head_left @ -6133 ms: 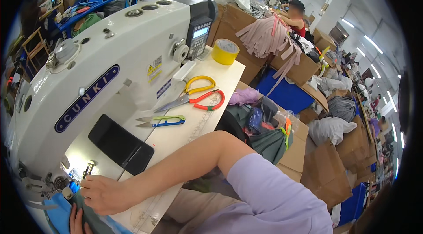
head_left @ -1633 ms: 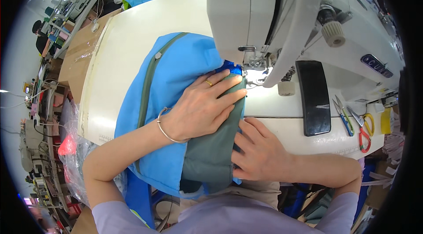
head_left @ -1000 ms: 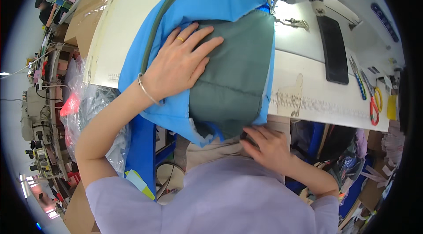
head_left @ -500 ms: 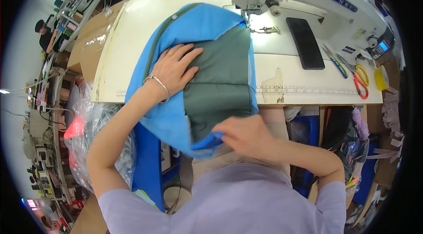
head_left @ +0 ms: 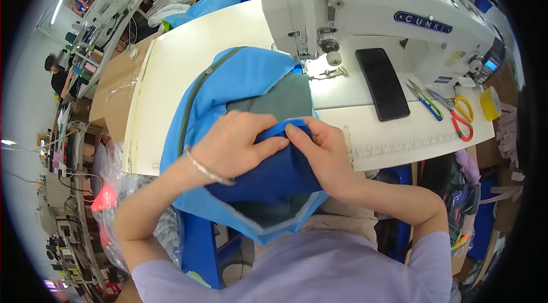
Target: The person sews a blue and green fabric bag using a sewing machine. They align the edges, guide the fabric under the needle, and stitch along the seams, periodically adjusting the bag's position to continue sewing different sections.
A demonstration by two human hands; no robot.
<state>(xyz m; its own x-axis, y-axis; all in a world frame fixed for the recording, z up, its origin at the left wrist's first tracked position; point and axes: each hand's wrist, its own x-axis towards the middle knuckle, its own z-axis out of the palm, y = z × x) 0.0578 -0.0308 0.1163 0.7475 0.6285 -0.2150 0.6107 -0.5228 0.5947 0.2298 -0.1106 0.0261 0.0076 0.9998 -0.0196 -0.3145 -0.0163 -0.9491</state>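
From where I stand, I see a person in a lilac shirt at a white table (head_left: 171, 86), both hands on a light blue cloth piece (head_left: 251, 74). It lies in front of the sewing machine (head_left: 365, 11), its far right corner right by the needle and its near part hanging over the table's edge. A grey-green panel (head_left: 274, 100) sits on it, and a dark green strip (head_left: 188, 109) curves along its left side.

The left hand (head_left: 234, 143) and right hand (head_left: 325, 151) meet at the top edge of a dark blue cloth (head_left: 274, 174), raised over the panel. Both pinch that edge, thumbs on the near face and almost touching; the fingers behind are partly hidden. A silver bracelet (head_left: 208, 169) circles the left wrist.

To the right, a black phone (head_left: 382, 83) lies on the machine's bed, then small snips (head_left: 425, 100), red-and-yellow-handled scissors (head_left: 461, 117) and a yellow tape roll (head_left: 490, 103). Far left, someone in a black cap (head_left: 51, 63) stands near other machines.
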